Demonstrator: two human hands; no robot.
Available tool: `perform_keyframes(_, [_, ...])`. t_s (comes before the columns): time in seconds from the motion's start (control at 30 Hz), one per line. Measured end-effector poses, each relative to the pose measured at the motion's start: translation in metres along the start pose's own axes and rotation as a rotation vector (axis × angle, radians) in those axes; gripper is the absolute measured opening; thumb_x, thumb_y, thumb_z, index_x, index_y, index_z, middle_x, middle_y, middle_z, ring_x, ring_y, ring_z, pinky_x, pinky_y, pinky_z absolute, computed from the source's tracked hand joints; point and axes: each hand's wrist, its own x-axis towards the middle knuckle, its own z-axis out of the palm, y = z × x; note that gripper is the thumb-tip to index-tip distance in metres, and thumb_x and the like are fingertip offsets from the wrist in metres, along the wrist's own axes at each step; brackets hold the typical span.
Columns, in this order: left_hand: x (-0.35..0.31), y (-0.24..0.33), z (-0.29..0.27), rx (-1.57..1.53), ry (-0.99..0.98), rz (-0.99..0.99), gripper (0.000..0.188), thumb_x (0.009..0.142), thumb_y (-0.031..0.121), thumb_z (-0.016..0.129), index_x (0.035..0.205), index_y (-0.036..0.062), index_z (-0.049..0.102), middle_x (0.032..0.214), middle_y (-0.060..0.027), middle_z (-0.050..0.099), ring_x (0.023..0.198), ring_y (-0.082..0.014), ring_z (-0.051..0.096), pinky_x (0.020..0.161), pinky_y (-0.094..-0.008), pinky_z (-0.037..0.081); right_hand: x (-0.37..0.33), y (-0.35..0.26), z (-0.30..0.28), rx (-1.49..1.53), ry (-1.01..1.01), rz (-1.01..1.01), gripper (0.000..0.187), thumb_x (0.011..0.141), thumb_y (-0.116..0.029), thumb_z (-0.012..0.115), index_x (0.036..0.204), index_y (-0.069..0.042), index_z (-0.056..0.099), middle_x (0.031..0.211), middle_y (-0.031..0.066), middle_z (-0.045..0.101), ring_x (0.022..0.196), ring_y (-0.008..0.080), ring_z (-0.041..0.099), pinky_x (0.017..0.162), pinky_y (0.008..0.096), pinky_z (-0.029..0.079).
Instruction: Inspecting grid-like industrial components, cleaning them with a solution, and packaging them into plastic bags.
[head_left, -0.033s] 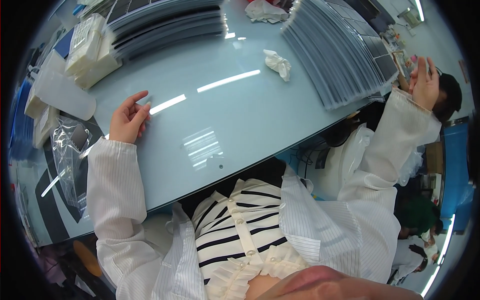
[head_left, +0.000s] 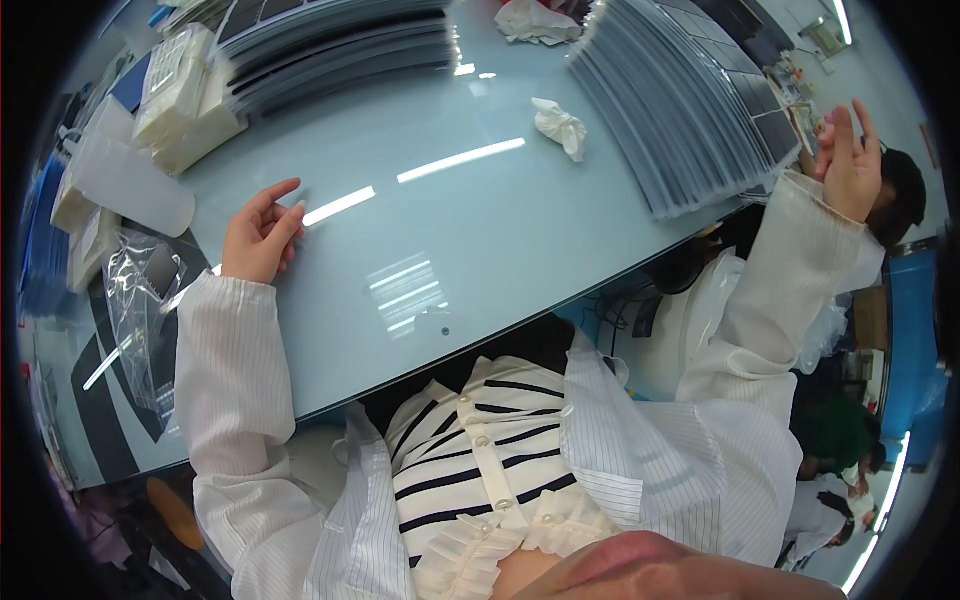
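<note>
My left hand (head_left: 262, 235) rests on the glass-topped table (head_left: 340, 285), its index finger stretched out and the others loosely curled. Nothing is held in it. Near it stand a frosted plastic jug (head_left: 135, 185) and a crumpled clear plastic bag (head_left: 140, 310) with a small dark square piece inside. My right hand (head_left: 850, 185) is raised beyond the table's right edge, fingers extended and holding nothing. Closest to it on the table is a tall stack of clear sleeves with dark square panels (head_left: 665, 115). A crumpled white tissue (head_left: 560, 128) lies left of that stack.
Another stack of dark sheets (head_left: 340, 55) stands at the back left, next to white bundled packs (head_left: 175, 85). More crumpled white material (head_left: 535, 20) lies at the far edge. A person with dark hair (head_left: 897, 195) is behind my right hand. A white chair (head_left: 690, 310) stands right of the table.
The whole view has shifted very slightly. The fingers of my right hand have spread a little; my left hand stays in place on the table.
</note>
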Motion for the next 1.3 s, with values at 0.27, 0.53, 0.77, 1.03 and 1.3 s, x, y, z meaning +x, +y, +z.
perform_keyframes(0.27, [-0.004, -0.001, 0.003, -0.027, 0.011, 0.030, 0.036, 0.087, 0.017, 0.062, 0.121, 0.0056, 0.056, 0.071, -0.0008, 0.058, 0.057, -0.0056, 0.048, 0.049, -0.0198, 0.039, -0.036, -0.102, 0.176, -0.096, -0.629, -0.385, 0.044, 0.072, -0.018, 0.075, 0.108, 0.003, 0.060, 0.102, 0.0159, 0.060, 0.071, 0.0216, 0.063, 0.065, 0.0302, 0.050])
perform_keyframes(0.53, [-0.017, 0.012, 0.021, 0.132, 0.040, 0.241, 0.034, 0.086, 0.010, 0.062, 0.119, 0.0043, 0.057, 0.070, -0.0021, 0.058, 0.057, -0.0066, 0.050, 0.052, -0.0212, 0.042, -0.003, -0.043, 0.339, -0.136, -0.443, -0.849, 0.048, 0.075, -0.027, 0.071, 0.112, 0.000, 0.057, 0.107, 0.0214, 0.058, 0.107, 0.0364, 0.052, 0.094, 0.0399, 0.040])
perform_keyframes(0.77, [-0.031, 0.030, 0.023, 0.241, -0.001, 0.310, 0.032, 0.086, 0.008, 0.061, 0.117, 0.0034, 0.058, 0.071, -0.0031, 0.061, 0.059, -0.0085, 0.052, 0.059, -0.0233, 0.045, -0.015, -0.064, 0.311, -0.076, -0.414, -0.962, 0.019, 0.077, -0.013, 0.062, 0.095, -0.004, 0.065, 0.080, 0.0140, 0.063, 0.079, 0.0319, 0.061, 0.074, 0.0397, 0.048])
perform_keyframes(1.03, [-0.020, 0.025, 0.018, 0.144, 0.063, 0.211, 0.025, 0.086, 0.011, 0.061, 0.110, 0.0035, 0.063, 0.069, -0.0054, 0.063, 0.064, -0.0116, 0.058, 0.063, -0.0265, 0.047, -0.010, -0.074, 0.317, -0.279, -0.186, -0.947, 0.008, 0.075, -0.016, 0.064, 0.080, -0.009, 0.063, 0.070, 0.0105, 0.063, 0.069, 0.0295, 0.062, 0.064, 0.0397, 0.048])
perform_keyframes(1.3, [-0.013, 0.029, 0.014, 0.043, 0.083, 0.123, 0.025, 0.088, 0.017, 0.059, 0.110, 0.0053, 0.064, 0.070, -0.0029, 0.061, 0.063, -0.0083, 0.054, 0.059, -0.0226, 0.044, 0.009, -0.069, 0.297, -0.234, -0.477, -0.482, 0.017, 0.071, -0.016, 0.070, 0.083, -0.005, 0.070, 0.078, 0.0139, 0.067, 0.074, 0.0283, 0.066, 0.067, 0.0346, 0.051])
